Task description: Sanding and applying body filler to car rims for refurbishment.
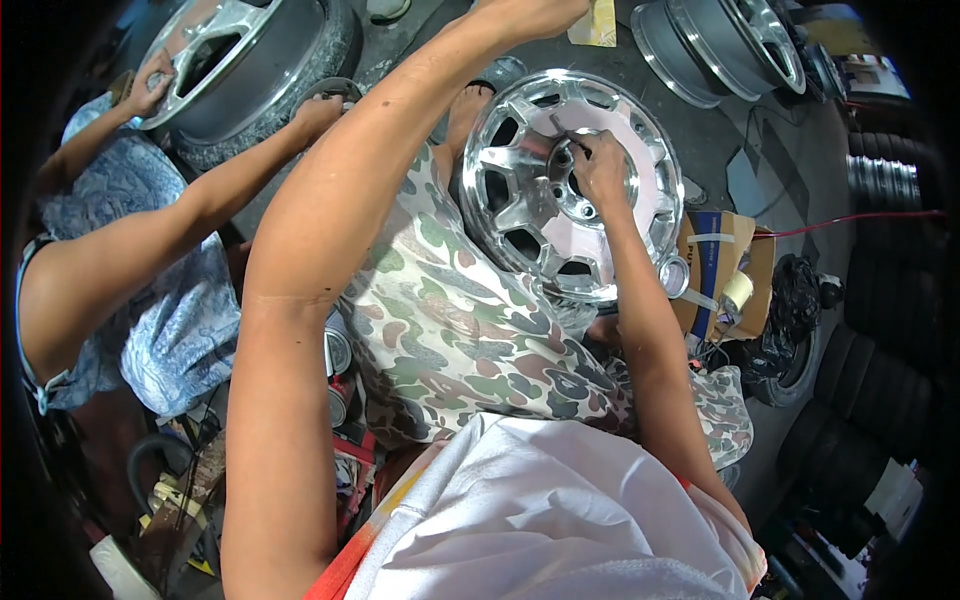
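A shiny alloy wheel (514, 215) with several spokes lies in front of my knees. Pinkish, filler-like patches cover parts of its face. My right hand (600, 168) is over the hub, its fingers closed on a small thin dark tool (560, 127) that reaches toward a pink patch. Stretched far forward, my left hand (530, 14) is partly cut off by the top edge. Beside its fingers is a yellow sheet (597, 28); whether I grip it cannot be made out.
To the left, a co-worker in blue patterned clothes (165, 335) handles a tyred wheel (245, 90). More bare rims (690, 60) stand at the upper right. A cardboard box (758, 265) and a round tin (674, 274) sit right of my wheel. Tyres (850, 400) are stacked farther right.
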Demonstrator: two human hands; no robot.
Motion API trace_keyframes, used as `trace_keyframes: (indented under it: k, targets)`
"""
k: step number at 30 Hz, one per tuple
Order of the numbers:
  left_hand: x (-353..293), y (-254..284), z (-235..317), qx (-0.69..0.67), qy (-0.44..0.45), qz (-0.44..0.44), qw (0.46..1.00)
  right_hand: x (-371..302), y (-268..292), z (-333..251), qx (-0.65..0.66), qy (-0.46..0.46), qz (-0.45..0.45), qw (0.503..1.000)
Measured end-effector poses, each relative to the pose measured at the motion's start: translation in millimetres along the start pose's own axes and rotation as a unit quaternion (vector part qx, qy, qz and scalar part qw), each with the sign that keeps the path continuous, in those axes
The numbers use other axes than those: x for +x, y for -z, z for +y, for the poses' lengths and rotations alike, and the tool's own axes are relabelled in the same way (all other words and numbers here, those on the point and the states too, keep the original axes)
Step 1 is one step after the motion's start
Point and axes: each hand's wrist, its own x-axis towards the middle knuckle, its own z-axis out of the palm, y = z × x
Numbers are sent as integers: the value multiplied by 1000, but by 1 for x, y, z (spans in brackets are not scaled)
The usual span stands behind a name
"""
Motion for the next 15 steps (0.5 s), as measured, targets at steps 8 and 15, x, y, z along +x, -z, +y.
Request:
trace_keyframes:
  k: [8, 15]
  targets:
    - [3, 4, -7, 36, -7, -1, 999, 4, 3, 31, 19, -101, 148, 984]
    - [1, 5, -2, 36, 34, -17, 999, 18, -1, 16, -40, -81, 45, 995]
